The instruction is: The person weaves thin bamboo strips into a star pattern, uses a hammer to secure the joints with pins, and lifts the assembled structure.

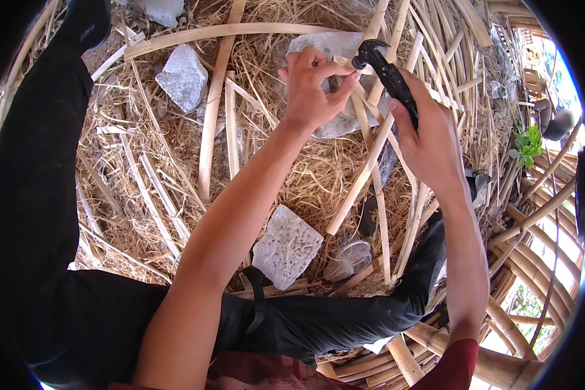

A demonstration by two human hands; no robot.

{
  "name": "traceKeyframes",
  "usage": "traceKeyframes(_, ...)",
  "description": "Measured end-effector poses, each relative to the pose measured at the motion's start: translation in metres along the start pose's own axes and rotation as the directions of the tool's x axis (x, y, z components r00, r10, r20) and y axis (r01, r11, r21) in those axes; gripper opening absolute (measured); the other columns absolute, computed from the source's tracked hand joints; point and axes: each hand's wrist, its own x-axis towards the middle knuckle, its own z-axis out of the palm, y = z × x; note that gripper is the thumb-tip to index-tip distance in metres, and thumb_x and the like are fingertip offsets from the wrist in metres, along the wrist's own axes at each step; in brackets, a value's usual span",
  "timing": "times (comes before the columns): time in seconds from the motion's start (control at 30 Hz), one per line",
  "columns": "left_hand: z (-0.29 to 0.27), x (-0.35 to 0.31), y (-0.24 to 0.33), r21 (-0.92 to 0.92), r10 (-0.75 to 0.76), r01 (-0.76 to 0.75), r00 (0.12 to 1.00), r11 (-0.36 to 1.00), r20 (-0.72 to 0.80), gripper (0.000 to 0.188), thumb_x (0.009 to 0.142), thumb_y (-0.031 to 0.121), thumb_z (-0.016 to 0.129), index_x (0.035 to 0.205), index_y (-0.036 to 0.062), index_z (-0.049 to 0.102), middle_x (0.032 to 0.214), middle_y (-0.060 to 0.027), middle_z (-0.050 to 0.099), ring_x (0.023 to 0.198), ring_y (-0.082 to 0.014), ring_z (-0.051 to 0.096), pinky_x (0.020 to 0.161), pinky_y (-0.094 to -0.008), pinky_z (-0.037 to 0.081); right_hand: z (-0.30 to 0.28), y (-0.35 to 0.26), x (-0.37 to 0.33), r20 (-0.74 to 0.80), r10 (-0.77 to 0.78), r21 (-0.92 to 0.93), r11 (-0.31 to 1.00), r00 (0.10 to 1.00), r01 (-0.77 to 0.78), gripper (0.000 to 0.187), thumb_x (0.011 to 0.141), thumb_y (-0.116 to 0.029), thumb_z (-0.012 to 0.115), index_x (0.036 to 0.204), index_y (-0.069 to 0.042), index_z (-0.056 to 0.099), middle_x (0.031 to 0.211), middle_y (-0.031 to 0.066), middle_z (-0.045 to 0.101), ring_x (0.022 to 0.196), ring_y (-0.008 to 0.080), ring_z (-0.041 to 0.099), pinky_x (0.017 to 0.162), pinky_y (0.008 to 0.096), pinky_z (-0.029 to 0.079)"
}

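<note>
My right hand [429, 133] is wrapped round the handle of a black claw hammer [395, 81], its head raised at the upper left end of the handle. Close to that head is my left hand [315, 88], thumb and forefinger brought together in a pinch. Whatever lies between those fingertips is too small to make out. Under the left hand rests a large flat grey stone [335, 44], with pale split bamboo strips [364, 166] crossing over its right side. The gap between the hammer head and the stone cannot be judged.
A white rock [182, 78] lies at the left and a pitted grey block [287, 247] nearer me. Dry shavings and loose bamboo strips cover the ground. My outstretched legs in black trousers [39, 162] flank the area. Curved bamboo poles [533, 260] and a green plant [526, 144] stand right.
</note>
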Motion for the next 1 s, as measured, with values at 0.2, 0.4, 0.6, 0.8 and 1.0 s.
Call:
traceKeyframes(0.2, -0.004, -0.004, 0.002, 0.03, 0.039, -0.038, 0.999, 0.999, -0.029, 0.016, 0.082, 0.036, 0.086, 0.087, 0.022, 0.08, 0.089, 0.0033, 0.054, 0.095, -0.0208, 0.044, 0.086, -0.0384, 0.032, 0.003, -0.009, 0.0, -0.244, -0.002, 0.048, 0.999, 0.97, 0.014, 0.04, 0.102, -0.017, 0.06, 0.14, -0.006, 0.052, 0.074, 0.0193, 0.067, 0.061, 0.0337, 0.067, 0.058, 0.0464, 0.05)
traceKeyframes(0.4, -0.003, 0.002, -0.006, -0.01, 0.025, -0.025, 0.999, 1.0, -0.02, 0.013, 0.08, 0.036, 0.086, 0.085, 0.0253, 0.081, 0.089, 0.0038, 0.051, 0.096, -0.0198, 0.043, 0.085, -0.0399, 0.028, -0.013, -0.012, 0.006, -0.185, 0.039, -0.052, 0.997, 0.982, -0.049, 0.038, 0.104, -0.018, 0.058, 0.14, -0.009, 0.055, 0.077, 0.018, 0.069, 0.066, 0.0349, 0.07, 0.063, 0.0477, 0.052)
traceKeyframes(0.6, -0.003, 0.0, 0.004, -0.023, 0.015, -0.016, 1.0, 1.0, -0.022, 0.014, 0.081, 0.032, 0.087, 0.088, 0.0216, 0.081, 0.088, 0.0032, 0.057, 0.096, -0.0214, 0.046, 0.085, -0.0399, 0.033, -0.008, -0.005, 0.006, -0.02, 0.032, -0.105, 0.994, 0.999, -0.034, 0.034, 0.103, -0.016, 0.057, 0.136, -0.008, 0.054, 0.08, 0.0218, 0.069, 0.074, 0.0439, 0.069, 0.064, 0.052, 0.051)
traceKeyframes(0.8, -0.006, -0.002, 0.006, 0.047, 0.065, -0.063, 0.996, 0.997, -0.054, 0.014, 0.08, 0.036, 0.087, 0.084, 0.0241, 0.083, 0.082, 0.0049, 0.053, 0.09, -0.0191, 0.046, 0.081, -0.0392, 0.031, 0.0, -0.002, -0.002, -0.212, 0.044, 0.018, 0.999, 0.976, -0.041, 0.042, 0.103, -0.016, 0.061, 0.142, -0.006, 0.052, 0.08, 0.0216, 0.069, 0.067, 0.0367, 0.07, 0.06, 0.0443, 0.052)
traceKeyframes(1.0, -0.003, 0.002, 0.009, 0.157, 0.076, -0.064, 0.995, 0.986, -0.066, 0.018, 0.077, 0.04, 0.088, 0.081, 0.0236, 0.083, 0.079, 0.0053, 0.052, 0.088, -0.0187, 0.048, 0.079, -0.0372, 0.031, 0.002, -0.002, -0.003, -0.214, -0.025, 0.086, 0.995, 0.977, 0.044, 0.041, 0.1, -0.01, 0.062, 0.14, -0.004, 0.053, 0.08, 0.0223, 0.069, 0.069, 0.0398, 0.069, 0.062, 0.0446, 0.051)
